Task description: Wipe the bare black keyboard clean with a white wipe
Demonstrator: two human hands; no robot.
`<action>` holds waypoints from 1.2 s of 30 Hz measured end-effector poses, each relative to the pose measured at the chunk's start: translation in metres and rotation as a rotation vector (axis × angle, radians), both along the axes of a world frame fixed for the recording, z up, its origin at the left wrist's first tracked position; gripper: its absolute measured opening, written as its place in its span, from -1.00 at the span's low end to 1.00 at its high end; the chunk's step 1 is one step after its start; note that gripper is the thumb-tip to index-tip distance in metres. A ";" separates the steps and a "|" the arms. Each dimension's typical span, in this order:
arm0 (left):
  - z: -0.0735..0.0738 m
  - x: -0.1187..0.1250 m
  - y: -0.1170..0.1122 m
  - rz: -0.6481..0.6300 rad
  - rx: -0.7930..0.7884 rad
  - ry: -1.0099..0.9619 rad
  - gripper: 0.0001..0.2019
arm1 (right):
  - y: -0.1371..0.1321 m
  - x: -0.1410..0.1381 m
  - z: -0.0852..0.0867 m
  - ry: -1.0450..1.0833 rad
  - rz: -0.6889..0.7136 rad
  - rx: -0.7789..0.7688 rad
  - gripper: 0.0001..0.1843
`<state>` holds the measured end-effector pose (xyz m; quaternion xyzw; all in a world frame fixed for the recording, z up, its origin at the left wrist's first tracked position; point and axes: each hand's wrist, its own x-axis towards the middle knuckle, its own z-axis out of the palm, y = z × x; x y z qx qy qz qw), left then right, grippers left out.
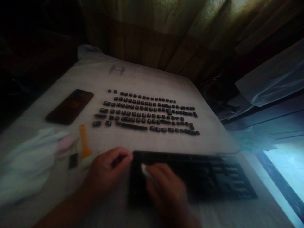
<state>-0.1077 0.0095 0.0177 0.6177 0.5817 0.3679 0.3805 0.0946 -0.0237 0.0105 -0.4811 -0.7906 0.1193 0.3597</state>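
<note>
A black keyboard base [204, 177], stripped of its keycaps, lies at the table's near side. My left hand [106, 167] is closed at its upper left corner, thumb and fingers pinching the edge. Over the left part of the base, my right hand [169, 188] grips a small white wad [144, 168], perhaps cloth or tissue; the palm hides most of it. Beyond the base, loose black keycaps [137, 111] are set out in rows, with the long spacebar [134, 126] in the nearest row. Motion blurs the right hand.
Left of the keycaps lies a dark phone [70, 107]. Nearer are a brush with an orange handle [84, 141], a small dark square piece [73, 160] and a crumpled white cloth [28, 164]. A curtain [152, 38] hangs behind the table [152, 74].
</note>
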 end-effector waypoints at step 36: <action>-0.025 -0.008 0.002 -0.160 0.396 0.493 -0.69 | 0.019 -0.011 0.018 -0.422 0.088 -0.112 -0.73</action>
